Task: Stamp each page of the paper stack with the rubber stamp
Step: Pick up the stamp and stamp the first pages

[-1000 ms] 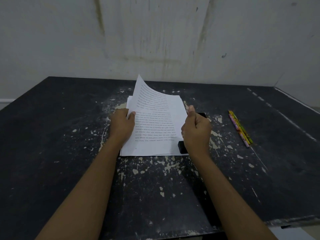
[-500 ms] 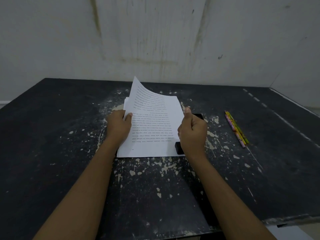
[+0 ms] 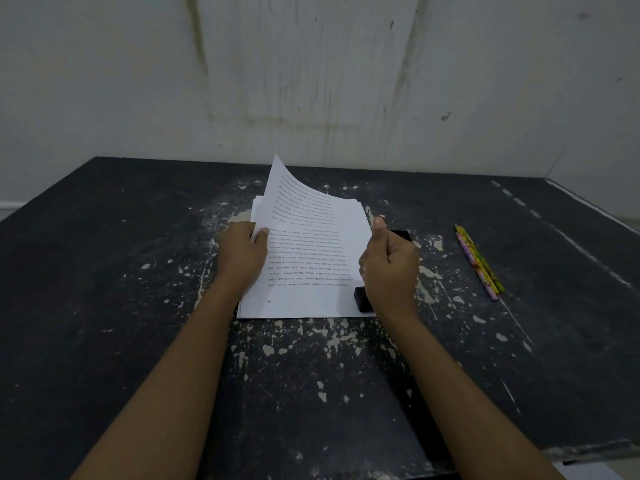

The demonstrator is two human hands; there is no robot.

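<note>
the paper stack (image 3: 311,289) lies flat near the middle of the dark, chipped surface (image 3: 121,289), its long sides running from six to twelve o'clock. the top sheet (image 3: 304,216) is peeled up at its eleven o'clock corner and curves in the air.

the left hand (image 3: 242,254) grasps that sheet at the stack's nine o'clock edge, thumb on top and fingers tucked beneath. the right hand (image 3: 391,268) sits at the three o'clock edge with fingers clenched and thumb raised. i cannot tell what, if anything, it holds. a black block (image 3: 363,301) pokes out from under its heel and could be the stamp or its pad.

the paper looks thin, light and floppy. a single page bends under its own weight and would likely crease if pinched hard or pulled fast. the loose sheets probably slide on each other, so i would take a page by a side edge or corner and keep the pile pinned.

for room, the nine o'clock side offers a broad stretch for laying turned pages. at three o'clock the pencils (image 3: 479,265) lie well apart from the stack. the wall (image 3: 311,81) closes off twelve o'clock, and the surface's near edge is well back at six.
</note>
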